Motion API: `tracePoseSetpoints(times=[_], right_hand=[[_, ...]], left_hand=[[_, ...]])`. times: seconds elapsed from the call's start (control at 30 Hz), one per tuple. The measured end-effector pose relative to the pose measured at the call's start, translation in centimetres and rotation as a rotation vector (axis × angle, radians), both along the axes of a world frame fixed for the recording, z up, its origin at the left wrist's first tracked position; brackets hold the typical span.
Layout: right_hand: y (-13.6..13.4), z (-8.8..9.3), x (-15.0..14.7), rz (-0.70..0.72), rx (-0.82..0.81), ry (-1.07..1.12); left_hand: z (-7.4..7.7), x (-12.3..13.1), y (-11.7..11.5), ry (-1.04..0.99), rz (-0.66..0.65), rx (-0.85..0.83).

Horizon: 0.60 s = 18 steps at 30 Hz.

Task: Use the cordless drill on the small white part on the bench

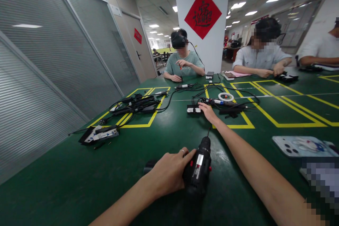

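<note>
My left hand [171, 167] is wrapped round the handle of a black cordless drill [200, 169], which lies on its side low over the green table. The drill's thin bit [208, 132] points away from me, and its battery end sticks out left of my wrist. Farther out, my right hand [208, 112] reaches forward with fingers stretched. Its fingertips touch the right end of a small black-and-white block [194, 109]; whether they grip it I cannot tell. Just beyond that hand lie a pen-shaped electric screwdriver [221, 102], black cables and a white ring [226, 97].
Tangled black cables and devices [140, 104] lie at left inside yellow tape lines. Nearer is an opened black-and-white case [99, 135]. A phone [302, 146] lies at right. Across the green table [132, 173] sit a person in a headset [184, 61] and other people to the right.
</note>
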State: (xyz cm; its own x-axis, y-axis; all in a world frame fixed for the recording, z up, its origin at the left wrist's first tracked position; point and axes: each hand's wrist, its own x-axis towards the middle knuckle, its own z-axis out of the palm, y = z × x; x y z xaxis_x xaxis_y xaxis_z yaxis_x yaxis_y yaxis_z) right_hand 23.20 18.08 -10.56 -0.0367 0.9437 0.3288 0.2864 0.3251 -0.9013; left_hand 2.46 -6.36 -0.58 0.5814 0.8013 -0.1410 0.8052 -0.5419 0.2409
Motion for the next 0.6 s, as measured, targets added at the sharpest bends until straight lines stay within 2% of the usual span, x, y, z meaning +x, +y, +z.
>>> tracePoseSetpoints(times=[0.2,0.6], right_hand=[[0.31,-0.32,-0.11,0.022,-0.008,0.069],[0.99,-0.86,-0.09,0.029,0.006,0.098]], left_hand=[[0.46,-0.95,-0.16,-0.06,-0.127,-0.178],[0.78,-0.33,-0.33,-0.071,-0.19,-0.216]])
